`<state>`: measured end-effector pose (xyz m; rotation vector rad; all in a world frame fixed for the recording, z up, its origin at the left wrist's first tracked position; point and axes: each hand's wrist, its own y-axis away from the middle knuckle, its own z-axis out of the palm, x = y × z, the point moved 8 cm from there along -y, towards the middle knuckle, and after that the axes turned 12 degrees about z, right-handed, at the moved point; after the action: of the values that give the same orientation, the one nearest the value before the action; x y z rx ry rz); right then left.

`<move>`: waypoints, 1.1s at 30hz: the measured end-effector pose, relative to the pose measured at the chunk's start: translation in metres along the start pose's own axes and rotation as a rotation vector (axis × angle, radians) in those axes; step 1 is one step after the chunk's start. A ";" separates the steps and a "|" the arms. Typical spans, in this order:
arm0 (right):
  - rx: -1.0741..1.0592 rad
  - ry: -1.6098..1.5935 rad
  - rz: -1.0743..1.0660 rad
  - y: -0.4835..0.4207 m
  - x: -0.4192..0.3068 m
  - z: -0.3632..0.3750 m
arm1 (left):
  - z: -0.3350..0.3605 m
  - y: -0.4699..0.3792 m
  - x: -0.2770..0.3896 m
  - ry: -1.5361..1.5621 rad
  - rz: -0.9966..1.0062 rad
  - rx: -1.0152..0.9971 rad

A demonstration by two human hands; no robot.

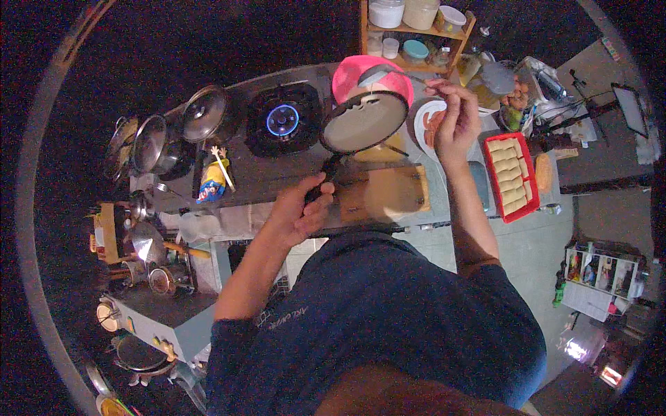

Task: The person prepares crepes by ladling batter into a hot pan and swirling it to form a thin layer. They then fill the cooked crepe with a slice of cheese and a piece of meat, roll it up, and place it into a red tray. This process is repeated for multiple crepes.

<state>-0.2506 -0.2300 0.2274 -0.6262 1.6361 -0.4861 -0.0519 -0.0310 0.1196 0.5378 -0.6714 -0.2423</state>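
My left hand [302,210] grips the black handle of a frying pan [364,124], which is tilted. Pale batter covers most of the pan's inside, with an uneven edge at the far side. In my right hand [459,122] is the handle of a metal ladle [375,76], its bowl just beyond the pan's far rim. Beneath the ladle stands a pink bowl [347,78], partly hidden by the pan. To the left, a gas burner [282,120] burns with a blue flame and nothing on it. A white plate [420,125] with reddish-orange food lies by my right wrist.
A red tray [532,200] of pale rolls sits at the right counter edge. Before me lies a wooden board [359,200]. Lidded pots [204,114], a fork [169,191] and a blue-yellow packet [212,182] are on the left. A wooden shelf [416,30] holds jars behind.
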 end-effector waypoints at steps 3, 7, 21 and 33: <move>0.082 -0.013 -0.014 -0.011 -0.017 -0.009 | -0.005 0.000 -0.011 -0.048 0.075 0.045; 0.167 -0.119 -0.036 -0.021 -0.036 -0.018 | 0.006 0.006 -0.018 -0.202 0.167 -0.020; -0.120 -0.197 0.406 -0.009 -0.013 0.033 | -0.002 0.027 -0.005 -0.994 0.417 0.075; -0.018 -0.211 0.516 0.016 0.032 0.027 | -0.047 0.036 -0.014 -0.954 0.385 0.124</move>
<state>-0.2291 -0.2375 0.1883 -0.2389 1.5266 -0.0261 -0.0301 0.0226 0.1009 0.3786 -1.7055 -0.0799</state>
